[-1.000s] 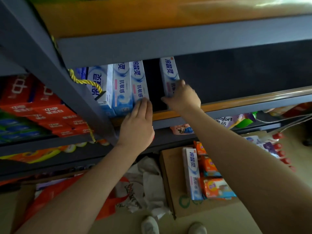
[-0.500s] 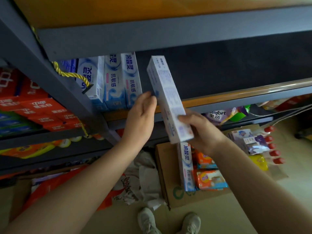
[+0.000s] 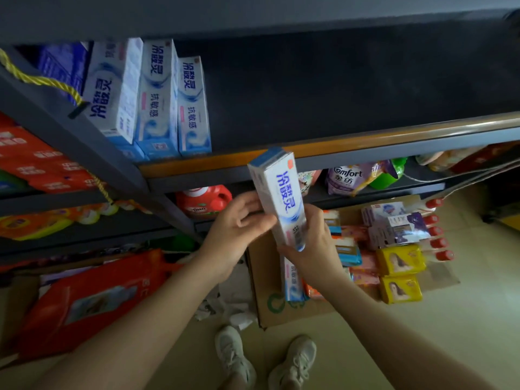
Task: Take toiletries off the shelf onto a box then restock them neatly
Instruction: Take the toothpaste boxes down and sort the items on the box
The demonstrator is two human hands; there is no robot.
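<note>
A white and blue toothpaste box (image 3: 278, 192) stands tilted in the air below the shelf edge (image 3: 365, 142). My right hand (image 3: 312, 243) grips its lower end. My left hand (image 3: 239, 226) holds its left side with thumb and fingers. Three more toothpaste boxes (image 3: 157, 102) stand upright at the left of the shelf. Below on the floor lies a cardboard box (image 3: 270, 294) bearing another toothpaste box (image 3: 292, 282), soap packs and other toiletries.
Yellow soap packs (image 3: 399, 274) and red-capped bottles (image 3: 436, 232) lie on the cardboard at right. A red detergent jug (image 3: 205, 204) and a Comfort pouch (image 3: 349, 178) sit on the lower shelf. A red bag (image 3: 92, 299) lies at left. My shoes (image 3: 264, 358) stand below.
My right hand pulled the toothpaste box off the shelf and lowered it. My left hand left the shelved boxes and took hold of the same box.
</note>
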